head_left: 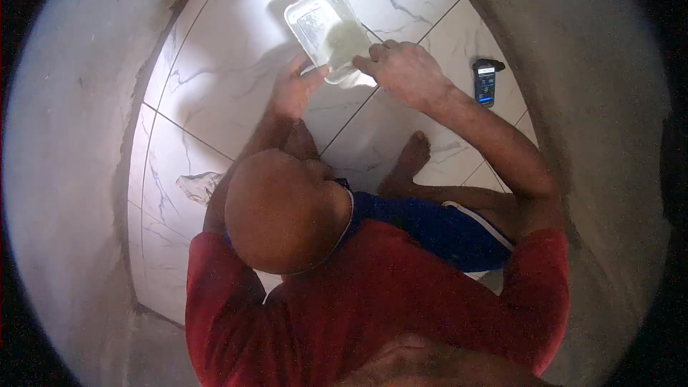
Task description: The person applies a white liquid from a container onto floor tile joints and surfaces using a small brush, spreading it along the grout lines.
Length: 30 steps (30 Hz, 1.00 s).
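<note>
A white rectangular shallow plastic container [331,32], rounded at the corners, is tilted above the tiled floor, its hollow side facing me. My left hand [292,89] grips its near left corner, thumb on the rim and fingers along the side. At the near right corner my right hand [405,72] is closed, with thumb and forefinger pinching the rim. A bright white patch shows just under that corner; I cannot tell whether it is part of the container. Shadow covers the container's near half.
White marbled tiles [236,64] with dark joints form the floor, bounded by grey walls [72,136] on both sides. A dark phone-like device [485,86] with a lit screen lies at the right. Crumpled clear plastic [197,186] lies left of my bent knee [276,208]. My bare foot [412,154] rests near the middle.
</note>
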### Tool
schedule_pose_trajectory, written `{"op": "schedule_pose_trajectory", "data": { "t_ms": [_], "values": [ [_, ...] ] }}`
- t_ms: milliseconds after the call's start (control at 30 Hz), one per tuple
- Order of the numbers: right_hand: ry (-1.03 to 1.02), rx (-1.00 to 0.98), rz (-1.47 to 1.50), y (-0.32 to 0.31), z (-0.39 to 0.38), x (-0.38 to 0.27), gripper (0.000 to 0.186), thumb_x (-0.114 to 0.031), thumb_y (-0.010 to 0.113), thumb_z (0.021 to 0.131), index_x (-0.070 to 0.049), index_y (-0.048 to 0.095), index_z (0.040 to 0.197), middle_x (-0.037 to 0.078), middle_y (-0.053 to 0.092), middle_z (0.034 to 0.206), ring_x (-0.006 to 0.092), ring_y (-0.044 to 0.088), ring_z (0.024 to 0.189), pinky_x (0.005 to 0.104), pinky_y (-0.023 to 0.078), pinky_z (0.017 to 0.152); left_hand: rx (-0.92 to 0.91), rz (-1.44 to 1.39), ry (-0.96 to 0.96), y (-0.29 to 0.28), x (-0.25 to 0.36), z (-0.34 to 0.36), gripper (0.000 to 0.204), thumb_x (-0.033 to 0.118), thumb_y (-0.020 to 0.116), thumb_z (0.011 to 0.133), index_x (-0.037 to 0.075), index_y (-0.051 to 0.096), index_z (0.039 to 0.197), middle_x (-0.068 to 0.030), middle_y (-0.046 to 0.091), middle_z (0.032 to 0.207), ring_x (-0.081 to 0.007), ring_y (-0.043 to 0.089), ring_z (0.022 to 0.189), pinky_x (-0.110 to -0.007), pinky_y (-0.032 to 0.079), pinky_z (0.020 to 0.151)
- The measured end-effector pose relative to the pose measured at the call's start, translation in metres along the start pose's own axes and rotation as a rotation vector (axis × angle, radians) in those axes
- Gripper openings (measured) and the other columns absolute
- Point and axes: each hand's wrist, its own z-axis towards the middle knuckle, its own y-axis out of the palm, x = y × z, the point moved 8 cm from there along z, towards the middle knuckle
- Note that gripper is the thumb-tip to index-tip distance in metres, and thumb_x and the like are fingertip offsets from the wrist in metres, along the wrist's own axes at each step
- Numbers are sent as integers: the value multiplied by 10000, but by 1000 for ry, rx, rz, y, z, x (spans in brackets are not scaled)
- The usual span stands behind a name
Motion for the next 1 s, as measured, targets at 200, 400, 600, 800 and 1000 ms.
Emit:
{"op": "schedule_pose_trajectory", "data": {
  "t_ms": [200,400,600,800,1000],
  "values": [
    [48,-18,-42,4,-1,1,393,-123,637,841,-95,623,1233,110,657,969,252,684,894,370,589,703,-27,-28,45,-3,-2,5,463,48,676,913,-39,544,1348,-113,612,1261,-197,582,1166,-351,448,1052],
    [36,7,-34,-4,0,-3,366,-117,641,834,-85,619,1198,113,656,959,255,685,898,383,587,701,-61,-24,43,5,4,0,529,50,707,897,-41,502,1376,-106,603,1292,-204,607,1169,-367,479,1048],
    [-11,39,-29,-3,1,-8,342,-129,649,832,-84,619,1170,106,658,943,250,687,883,371,585,686,-81,-30,59,0,-1,3,520,51,708,896,-56,505,1363,-125,603,1285,-212,605,1172,-376,486,1042],
    [66,17,-107,-1,6,-6,349,-128,636,841,-84,618,1187,105,656,940,240,688,881,361,583,670,-62,-40,47,1,1,2,520,55,710,901,-63,502,1362,-127,600,1278,-212,601,1179,-381,484,1044],
    [-22,3,-49,5,5,-17,359,-127,619,860,-75,612,1215,108,656,943,252,688,888,369,586,681,-55,11,47,3,-4,2,509,95,687,896,-45,530,1359,-131,589,1306,-225,557,1210,-386,422,1076]
  ]
}}
